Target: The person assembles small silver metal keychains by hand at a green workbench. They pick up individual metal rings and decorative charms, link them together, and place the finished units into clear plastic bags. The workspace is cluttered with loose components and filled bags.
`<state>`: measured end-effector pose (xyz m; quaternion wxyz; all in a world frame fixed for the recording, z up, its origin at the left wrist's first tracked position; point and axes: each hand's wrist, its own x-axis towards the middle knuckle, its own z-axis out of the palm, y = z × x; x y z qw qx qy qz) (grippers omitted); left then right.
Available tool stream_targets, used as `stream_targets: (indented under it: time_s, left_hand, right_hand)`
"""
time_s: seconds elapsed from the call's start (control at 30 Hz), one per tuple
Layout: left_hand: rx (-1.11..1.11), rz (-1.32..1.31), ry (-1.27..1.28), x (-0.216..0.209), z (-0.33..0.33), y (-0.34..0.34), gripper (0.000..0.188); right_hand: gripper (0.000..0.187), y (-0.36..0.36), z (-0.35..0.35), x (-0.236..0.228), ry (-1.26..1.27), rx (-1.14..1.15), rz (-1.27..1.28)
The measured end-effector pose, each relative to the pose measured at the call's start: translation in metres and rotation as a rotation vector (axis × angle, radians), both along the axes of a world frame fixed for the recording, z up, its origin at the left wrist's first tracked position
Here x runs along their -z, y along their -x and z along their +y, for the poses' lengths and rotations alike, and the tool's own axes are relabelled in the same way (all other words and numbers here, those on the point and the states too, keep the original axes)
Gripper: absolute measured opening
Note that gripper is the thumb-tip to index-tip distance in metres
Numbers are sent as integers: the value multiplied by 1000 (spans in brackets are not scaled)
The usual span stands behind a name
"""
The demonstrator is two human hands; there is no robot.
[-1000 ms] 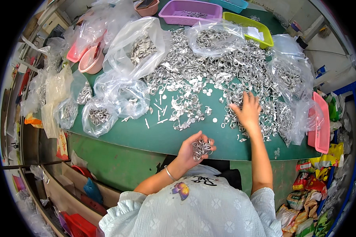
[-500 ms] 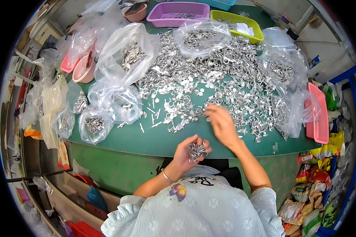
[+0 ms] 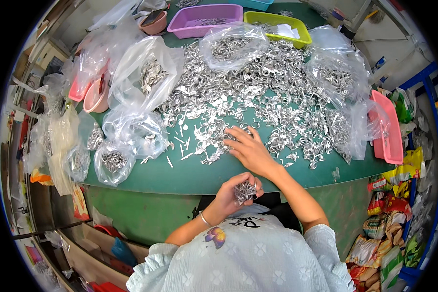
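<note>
Metal rings [image 3: 245, 192] sat bunched in the person's left hand [image 3: 226, 195], cupped against the palm with the fingers and thumb curled closed around them, some silvery loops showing between the fingers. That hand was just off the near edge of the green table [image 3: 185, 176], close to the person's body, with a bracelet [image 3: 204, 218] at its wrist.

Farther out and a little to the right, the right hand [image 3: 251, 152] reached over the tabletop, palm down, its fingers loosely spread and the thumb apart. Its fingertips lay at the right side of a near cluster of small metal pieces [image 3: 208, 146]; from where I stood, I couldn't tell whether they touched any. More loose pieces [image 3: 288, 138] lay to the right of that hand, and thin sticks [image 3: 170, 161] lay left of the cluster.

Beyond both hands, a broad heap [image 3: 277, 68] of similar silvery parts covered the far middle of the table. A transparent bag [image 3: 208, 47] rested at its far side, near a purple tray [image 3: 180, 30] and a yellow-green tray [image 3: 305, 39]. At the far right stood a pink tray [image 3: 393, 146].
</note>
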<state>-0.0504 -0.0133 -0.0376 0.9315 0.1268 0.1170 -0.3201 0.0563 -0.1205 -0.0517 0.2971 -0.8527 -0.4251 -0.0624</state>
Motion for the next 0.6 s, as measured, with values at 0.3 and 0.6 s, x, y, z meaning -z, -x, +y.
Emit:
stream_targets:
  time_s: [0.3,0.6]
  left_hand:
    - [8,8,14,9,-2,-3,22]
    - [10,-4,-50,3,-1,-3,21]
  right_hand:
    - [47,-26,-63,4,276,750,-38]
    - [31,3,-42,-13,-95,164,111]
